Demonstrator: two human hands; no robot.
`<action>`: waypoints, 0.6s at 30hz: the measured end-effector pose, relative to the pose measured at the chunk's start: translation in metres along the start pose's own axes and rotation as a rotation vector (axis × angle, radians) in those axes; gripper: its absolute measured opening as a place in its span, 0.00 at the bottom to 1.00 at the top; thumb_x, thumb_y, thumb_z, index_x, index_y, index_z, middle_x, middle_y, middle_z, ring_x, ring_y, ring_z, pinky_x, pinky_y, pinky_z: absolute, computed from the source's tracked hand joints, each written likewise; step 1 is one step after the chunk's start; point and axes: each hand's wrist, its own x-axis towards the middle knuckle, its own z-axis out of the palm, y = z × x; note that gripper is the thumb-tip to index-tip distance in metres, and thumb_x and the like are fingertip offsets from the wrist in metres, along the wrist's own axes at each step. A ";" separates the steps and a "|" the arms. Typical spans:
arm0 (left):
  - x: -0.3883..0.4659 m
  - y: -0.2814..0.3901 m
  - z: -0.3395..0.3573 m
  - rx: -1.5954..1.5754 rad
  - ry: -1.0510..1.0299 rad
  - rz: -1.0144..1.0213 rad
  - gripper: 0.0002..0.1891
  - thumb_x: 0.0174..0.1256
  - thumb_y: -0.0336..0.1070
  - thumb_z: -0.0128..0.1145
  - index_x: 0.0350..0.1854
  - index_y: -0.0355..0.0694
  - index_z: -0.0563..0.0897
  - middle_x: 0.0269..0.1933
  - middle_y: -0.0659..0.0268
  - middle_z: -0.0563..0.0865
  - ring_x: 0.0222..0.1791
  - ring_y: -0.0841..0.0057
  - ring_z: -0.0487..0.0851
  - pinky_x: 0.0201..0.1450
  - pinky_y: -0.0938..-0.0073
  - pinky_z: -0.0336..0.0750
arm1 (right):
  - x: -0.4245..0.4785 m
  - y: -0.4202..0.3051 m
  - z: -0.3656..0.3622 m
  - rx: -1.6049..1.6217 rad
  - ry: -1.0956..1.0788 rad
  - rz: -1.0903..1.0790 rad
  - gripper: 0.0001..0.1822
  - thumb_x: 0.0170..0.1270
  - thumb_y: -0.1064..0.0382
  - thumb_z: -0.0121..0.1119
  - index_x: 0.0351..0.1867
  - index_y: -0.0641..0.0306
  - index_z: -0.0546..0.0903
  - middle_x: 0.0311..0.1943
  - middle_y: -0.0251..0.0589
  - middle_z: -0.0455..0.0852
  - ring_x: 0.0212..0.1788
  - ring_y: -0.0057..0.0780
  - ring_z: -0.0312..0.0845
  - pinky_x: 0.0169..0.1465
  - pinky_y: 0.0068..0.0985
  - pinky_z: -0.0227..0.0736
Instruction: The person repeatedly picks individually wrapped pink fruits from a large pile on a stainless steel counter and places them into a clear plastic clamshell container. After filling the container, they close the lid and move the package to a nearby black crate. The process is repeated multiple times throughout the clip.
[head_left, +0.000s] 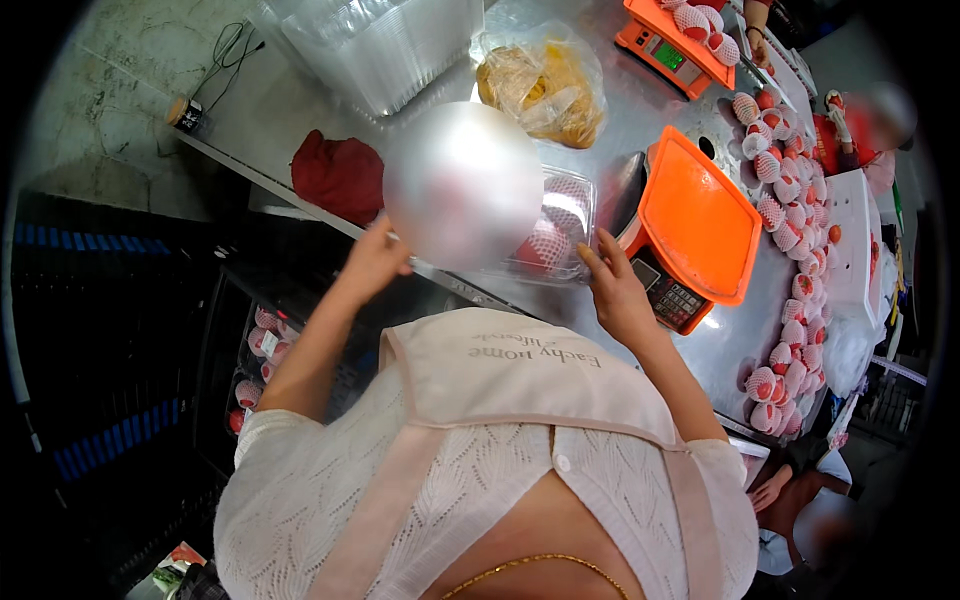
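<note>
A clear plastic box (589, 191) lies before me on the metal table, with red tomatoes in pink and white foam nets (545, 246) inside it. A round blurred patch hides the left part of the box. At the box's right edge is my right hand (621, 292), its fingers spread and the tips at the plastic wall. My left hand (375, 259) is at the lower left rim of the blurred patch, fingers bent. Whether it grips anything is hidden there.
Right of the box stands an orange scale (697, 217); a second scale (679, 56) bears netted tomatoes. Netted tomatoes (795, 225) line the far side. A red cloth (337, 176), a yellow-filled bag (544, 90) and stacked clear boxes (375, 45) lie around. Other people work nearby.
</note>
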 end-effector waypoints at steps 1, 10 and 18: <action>-0.006 -0.005 0.011 0.062 -0.035 -0.025 0.26 0.75 0.40 0.59 0.70 0.36 0.70 0.52 0.62 0.80 0.44 0.77 0.82 0.42 0.75 0.84 | -0.003 -0.001 0.002 0.089 0.038 0.045 0.30 0.62 0.75 0.61 0.68 0.57 0.75 0.63 0.55 0.76 0.60 0.49 0.79 0.61 0.38 0.78; -0.009 -0.026 0.024 -0.530 0.068 -0.080 0.13 0.70 0.23 0.59 0.54 0.34 0.77 0.42 0.64 0.85 0.37 0.78 0.87 0.40 0.78 0.83 | -0.002 0.001 0.031 1.085 -0.006 0.864 0.22 0.69 0.69 0.61 0.62 0.75 0.72 0.34 0.38 0.83 0.33 0.25 0.84 0.32 0.22 0.79; -0.005 -0.023 0.017 -0.443 0.071 -0.133 0.11 0.69 0.22 0.59 0.50 0.37 0.76 0.34 0.65 0.85 0.31 0.79 0.85 0.31 0.82 0.76 | -0.006 -0.001 0.040 1.226 0.058 0.940 0.11 0.65 0.72 0.62 0.46 0.66 0.75 0.28 0.35 0.82 0.23 0.19 0.73 0.24 0.20 0.66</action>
